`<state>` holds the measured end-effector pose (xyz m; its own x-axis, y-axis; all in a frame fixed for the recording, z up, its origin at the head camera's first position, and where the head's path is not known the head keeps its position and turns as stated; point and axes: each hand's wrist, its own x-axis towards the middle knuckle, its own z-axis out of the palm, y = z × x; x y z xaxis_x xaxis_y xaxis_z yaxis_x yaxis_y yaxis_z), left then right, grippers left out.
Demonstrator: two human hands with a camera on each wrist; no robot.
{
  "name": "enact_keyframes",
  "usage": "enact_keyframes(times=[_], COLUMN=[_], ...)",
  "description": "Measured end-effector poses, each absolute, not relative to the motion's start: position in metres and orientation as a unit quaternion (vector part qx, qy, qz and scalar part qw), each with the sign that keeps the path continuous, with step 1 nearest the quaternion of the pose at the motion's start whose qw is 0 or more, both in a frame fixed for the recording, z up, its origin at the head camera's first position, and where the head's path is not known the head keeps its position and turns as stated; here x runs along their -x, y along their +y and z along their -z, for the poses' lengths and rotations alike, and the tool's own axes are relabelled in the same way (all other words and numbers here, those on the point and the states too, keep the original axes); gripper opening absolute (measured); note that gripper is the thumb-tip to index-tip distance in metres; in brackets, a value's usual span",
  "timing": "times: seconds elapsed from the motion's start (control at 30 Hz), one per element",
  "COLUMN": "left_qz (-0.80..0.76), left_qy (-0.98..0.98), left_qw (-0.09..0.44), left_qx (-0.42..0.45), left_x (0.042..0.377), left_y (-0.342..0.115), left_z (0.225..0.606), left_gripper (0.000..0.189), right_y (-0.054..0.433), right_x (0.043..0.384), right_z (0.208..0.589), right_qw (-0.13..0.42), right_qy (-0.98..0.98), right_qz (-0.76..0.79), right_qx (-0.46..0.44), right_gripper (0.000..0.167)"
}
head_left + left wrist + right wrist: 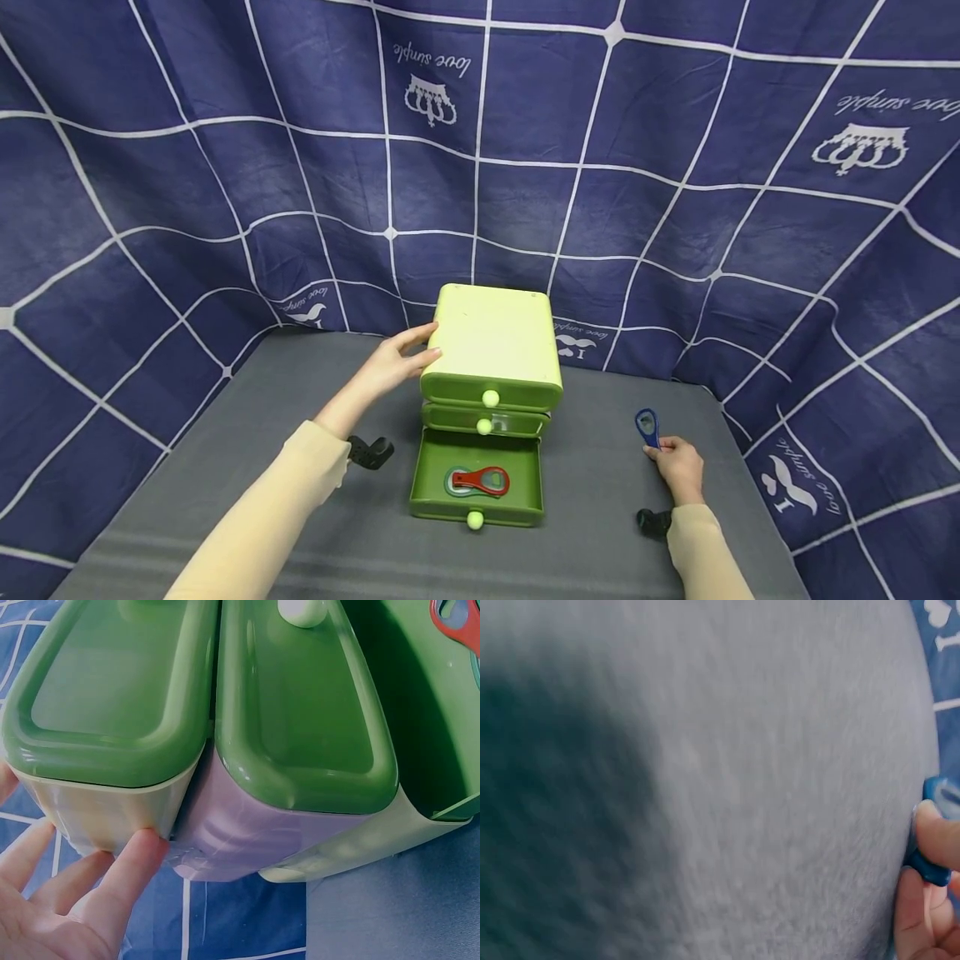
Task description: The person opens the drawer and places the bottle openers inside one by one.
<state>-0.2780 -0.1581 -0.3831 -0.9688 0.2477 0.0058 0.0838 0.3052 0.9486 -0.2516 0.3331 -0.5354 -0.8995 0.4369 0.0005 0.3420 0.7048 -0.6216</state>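
A small green drawer cabinet (495, 333) with a pale yellow-green top stands on the grey table. My left hand (386, 367) rests against its left side near the top, fingers fairly straight; the left wrist view shows the fingertips (146, 844) touching the side wall. The bottom drawer (517, 454) is pulled out and holds a red bottle opener (468, 479) lying over a teal one (450, 482). Off to the right, my right hand (678, 467) pinches a blue bottle opener (647, 427) between thumb and fingers, its looped end pointing away from me.
Round pale green knobs mark the drawers, including the top knob (491, 398). The middle drawer (517, 423) sticks out slightly. A navy curtain (525, 200) with white lines surrounds the back and sides of the grey table (592, 500).
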Motion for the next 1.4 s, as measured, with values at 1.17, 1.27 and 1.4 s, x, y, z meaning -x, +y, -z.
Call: enact_keyframes(times=[1.17,1.27,1.4], left_qz=[-0.59,-0.591,-0.594], left_qy=[0.797,0.796,0.794], left_qw=[0.073,0.076,0.076], left_qx=[-0.105,-0.102,-0.102], left_x=[0.282,0.281,0.281], left_y=[-0.16,-0.16,-0.16], left_z=[0.384,0.385,0.385], left_gripper=[0.065,0.065,0.065], right_y=[0.188,0.167,0.142], right_x=[0.205,0.206,0.207], right_z=[0.47,0.474,0.481], right_qw=[-0.177,-0.173,-0.151], right_qy=[-0.787,-0.795,-0.822], right_qz=[-0.588,-0.58,-0.548], right_qx=[-0.054,-0.05,-0.042], right_gripper=[0.031,0.027,0.023])
